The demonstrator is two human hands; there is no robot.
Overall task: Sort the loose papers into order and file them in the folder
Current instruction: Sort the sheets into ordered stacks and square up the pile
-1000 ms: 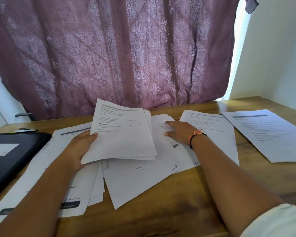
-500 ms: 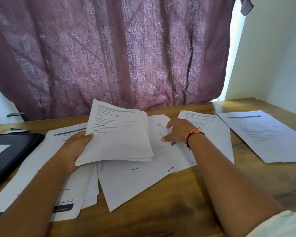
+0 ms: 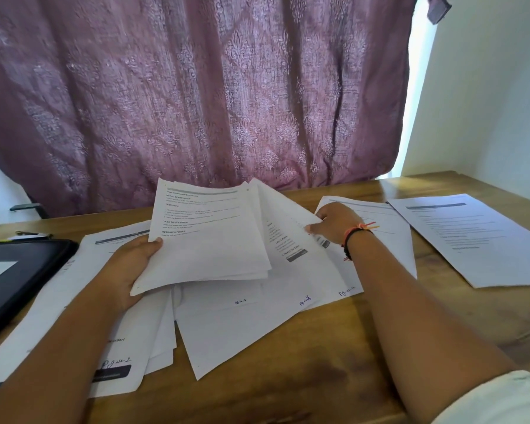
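My left hand (image 3: 129, 267) grips a small stack of printed sheets (image 3: 208, 240) by its lower left edge and holds it tilted above the table. My right hand (image 3: 334, 224) pinches the raised edge of one printed sheet (image 3: 288, 237), which lifts off the spread of loose papers (image 3: 242, 325) beneath. More loose sheets lie under my left forearm (image 3: 74, 332). The black folder (image 3: 16, 276) lies shut at the left edge of the table.
The wooden table (image 3: 334, 377) runs across the view. Two separate sheets lie to the right, one behind my right hand (image 3: 389, 228) and one further out (image 3: 478, 240). A purple patterned curtain (image 3: 196, 87) hangs behind the table. A white wall stands at right.
My right hand went from pressing flat on a sheet to pinching its edge and lifting it toward the held stack. The left hand's stack stayed raised.
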